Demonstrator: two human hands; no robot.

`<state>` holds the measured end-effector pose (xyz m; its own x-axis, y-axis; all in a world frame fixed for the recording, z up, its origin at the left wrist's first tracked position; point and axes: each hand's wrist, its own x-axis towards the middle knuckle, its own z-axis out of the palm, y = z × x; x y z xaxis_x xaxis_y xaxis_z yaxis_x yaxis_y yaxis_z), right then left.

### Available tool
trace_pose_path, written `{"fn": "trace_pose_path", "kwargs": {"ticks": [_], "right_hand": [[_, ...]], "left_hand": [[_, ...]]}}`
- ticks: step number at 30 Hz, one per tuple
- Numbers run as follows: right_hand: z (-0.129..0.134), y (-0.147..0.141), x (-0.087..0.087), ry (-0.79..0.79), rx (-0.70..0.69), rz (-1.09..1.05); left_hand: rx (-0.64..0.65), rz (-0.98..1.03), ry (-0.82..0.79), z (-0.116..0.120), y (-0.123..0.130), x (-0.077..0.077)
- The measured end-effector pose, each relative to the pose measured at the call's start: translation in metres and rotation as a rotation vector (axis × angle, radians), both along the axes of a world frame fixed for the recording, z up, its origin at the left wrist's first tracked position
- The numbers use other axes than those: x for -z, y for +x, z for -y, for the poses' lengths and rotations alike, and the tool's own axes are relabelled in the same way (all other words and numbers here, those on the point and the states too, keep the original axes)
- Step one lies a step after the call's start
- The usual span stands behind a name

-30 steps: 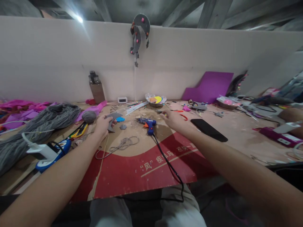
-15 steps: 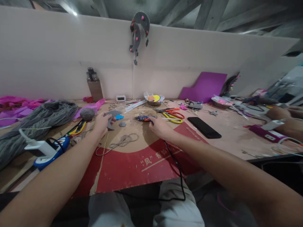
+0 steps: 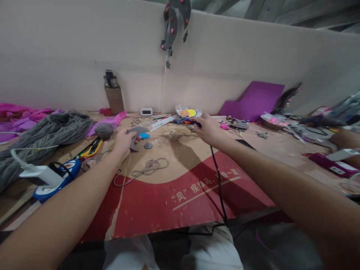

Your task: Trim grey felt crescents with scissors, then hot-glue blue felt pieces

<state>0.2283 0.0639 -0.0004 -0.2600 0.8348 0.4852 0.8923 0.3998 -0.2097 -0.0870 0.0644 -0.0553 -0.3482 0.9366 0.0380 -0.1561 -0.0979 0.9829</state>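
Observation:
In the head view, my left hand (image 3: 125, 142) is closed on a grey felt crescent (image 3: 138, 130), held low over the cardboard. A blue scrap (image 3: 144, 135) and a small grey felt star (image 3: 148, 145) lie beside it. My right hand (image 3: 206, 128) is wrapped around a blue and orange glue gun (image 3: 185, 120), lifted above the board and pointing left. From its grip a black cord (image 3: 219, 180) hangs to the table edge. Below the star, a loose coil of thin grey cord (image 3: 150, 167) rests on the cardboard (image 3: 157, 178).
Grey yarn (image 3: 62, 131) and a yellow cutter (image 3: 93, 148) lie left, near a blue power strip (image 3: 56, 185). White sticks (image 3: 163, 123) lie behind my hands. A purple sheet (image 3: 253, 101) leans on the back wall. At far right is another person's hand (image 3: 345, 138).
My right hand has lifted the glue gun off the cardboard and moved it up and to the right, now covering the scissors and most of the phone. My left hand keeps the crescent.

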Motion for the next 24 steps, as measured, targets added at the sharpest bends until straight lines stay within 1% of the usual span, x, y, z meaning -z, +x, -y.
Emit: {"fn": "trace_pose_path", "kwargs": {"ticks": [3,6,8,10,12,14,15,16,17,18,19,20,21,22,24], "right_hand": [[-0.030,0.006,0.019,-0.050,-0.032,0.011],[-0.051,0.015,0.037,-0.079,0.000,-0.021],[-0.055,0.024,0.043,-0.081,0.032,-0.058],[-0.051,0.035,0.043,-0.063,0.068,-0.100],[-0.035,0.042,0.038,-0.021,0.118,-0.139],[-0.007,0.041,0.031,0.031,0.148,-0.177],[0.011,0.036,0.028,0.052,0.121,-0.193],[0.031,0.029,0.025,0.046,0.012,-0.230],[0.052,0.021,0.024,-0.024,-0.107,-0.239],[0.073,0.013,0.024,-0.100,-0.192,-0.244],[0.093,0.006,0.025,-0.191,-0.251,-0.206],[0.110,0.002,0.028,-0.267,-0.267,-0.162],[0.124,0.001,0.033,-0.323,-0.225,-0.107],[0.133,0.003,0.038,-0.362,-0.154,-0.037],[0.140,0.016,0.051,-0.367,0.011,0.098]], "left_hand": [[-0.005,0.004,0.005,0.000,0.000,-0.001],[0.004,0.002,0.006,0.000,0.000,-0.002],[0.016,-0.010,0.001,0.000,0.000,-0.003],[0.021,-0.019,-0.002,0.001,0.000,-0.004],[0.023,-0.020,-0.002,0.000,0.001,-0.004],[0.025,-0.023,-0.001,0.000,0.001,-0.003],[0.022,-0.028,0.002,-0.001,0.001,-0.002],[0.017,-0.035,0.006,-0.002,0.001,-0.002],[0.011,-0.043,0.009,-0.002,0.000,-0.001],[0.009,-0.050,0.012,-0.003,0.000,0.000],[0.009,-0.055,0.014,-0.003,-0.001,0.000],[0.013,-0.057,0.013,-0.004,-0.001,0.000],[0.014,-0.056,0.012,-0.004,-0.001,0.000],[0.015,-0.054,0.013,-0.004,-0.001,0.000],[0.014,-0.056,0.022,-0.003,0.000,0.000]]}}
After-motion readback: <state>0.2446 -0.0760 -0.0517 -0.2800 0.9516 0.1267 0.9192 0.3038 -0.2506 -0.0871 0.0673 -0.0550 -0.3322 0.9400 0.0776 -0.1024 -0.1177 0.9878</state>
